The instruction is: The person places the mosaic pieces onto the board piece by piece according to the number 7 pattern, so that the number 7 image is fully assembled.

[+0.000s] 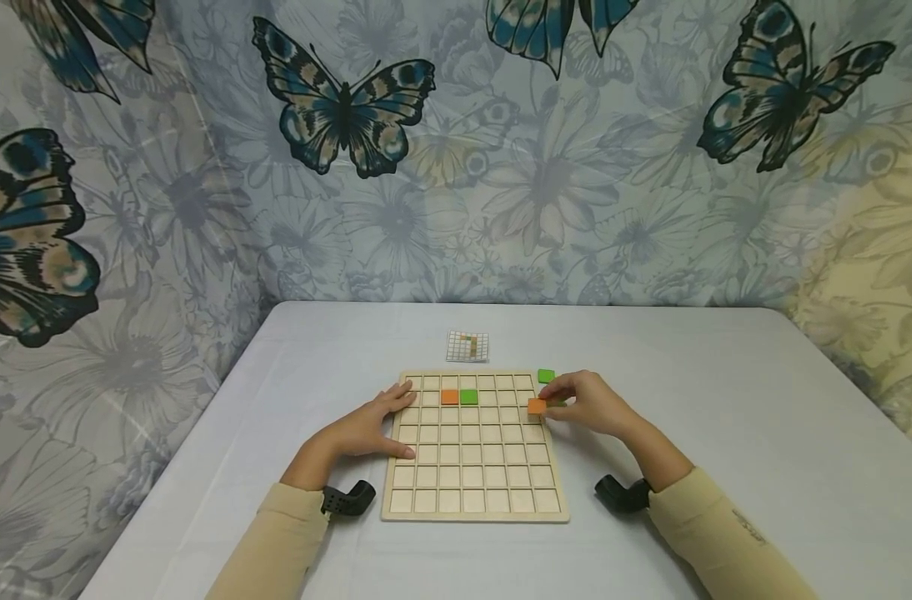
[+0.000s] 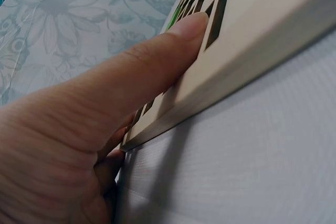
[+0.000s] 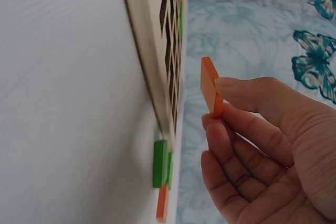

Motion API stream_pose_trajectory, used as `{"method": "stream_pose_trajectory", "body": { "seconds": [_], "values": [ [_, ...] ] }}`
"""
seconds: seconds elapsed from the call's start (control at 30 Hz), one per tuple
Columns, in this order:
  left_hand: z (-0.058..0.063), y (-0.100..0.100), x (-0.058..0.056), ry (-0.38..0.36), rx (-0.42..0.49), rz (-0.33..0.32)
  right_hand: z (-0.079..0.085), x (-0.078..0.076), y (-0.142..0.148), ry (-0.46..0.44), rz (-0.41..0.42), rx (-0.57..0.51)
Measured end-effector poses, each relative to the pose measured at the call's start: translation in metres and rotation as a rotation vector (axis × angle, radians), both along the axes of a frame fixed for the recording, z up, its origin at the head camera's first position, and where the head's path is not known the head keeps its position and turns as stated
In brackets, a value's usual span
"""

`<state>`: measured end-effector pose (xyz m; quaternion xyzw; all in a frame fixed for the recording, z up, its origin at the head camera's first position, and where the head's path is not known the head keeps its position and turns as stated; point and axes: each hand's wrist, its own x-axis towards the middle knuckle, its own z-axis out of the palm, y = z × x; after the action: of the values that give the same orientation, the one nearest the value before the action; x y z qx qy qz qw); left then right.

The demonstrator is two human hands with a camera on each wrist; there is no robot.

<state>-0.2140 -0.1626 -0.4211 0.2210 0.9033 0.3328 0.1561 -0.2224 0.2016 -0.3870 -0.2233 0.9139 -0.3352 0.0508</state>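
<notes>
A wooden grid board [image 1: 473, 455] lies on the white table. My left hand [image 1: 369, 427] rests on its left edge, fingers spread; the left wrist view shows the thumb [image 2: 173, 40] lying over the rim. Between thumb and fingertips my right hand [image 1: 593, 404] pinches an orange square tile [image 3: 211, 88], which overlaps the right-hand column in the head view and is raised off the board in the right wrist view. Another orange tile [image 1: 449, 397] and a green tile [image 1: 468, 397] sit side by side in the grid's second row from the back.
Beyond the board lies a small pattern card [image 1: 467, 347] with a coloured grid. A loose green tile [image 1: 546, 376] is off the board's back right corner. In the right wrist view, green tiles [image 3: 160, 164] and an orange tile [image 3: 162, 204] lie beside the board.
</notes>
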Motion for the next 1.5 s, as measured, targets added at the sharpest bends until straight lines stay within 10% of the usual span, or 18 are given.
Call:
{"method": "stream_pose_trajectory", "body": {
  "seconds": [1.5],
  "values": [
    [-0.002,-0.002,-0.001,0.009,0.0,0.002,-0.015,-0.04,-0.06,-0.131,0.078,-0.111]
  ]
}}
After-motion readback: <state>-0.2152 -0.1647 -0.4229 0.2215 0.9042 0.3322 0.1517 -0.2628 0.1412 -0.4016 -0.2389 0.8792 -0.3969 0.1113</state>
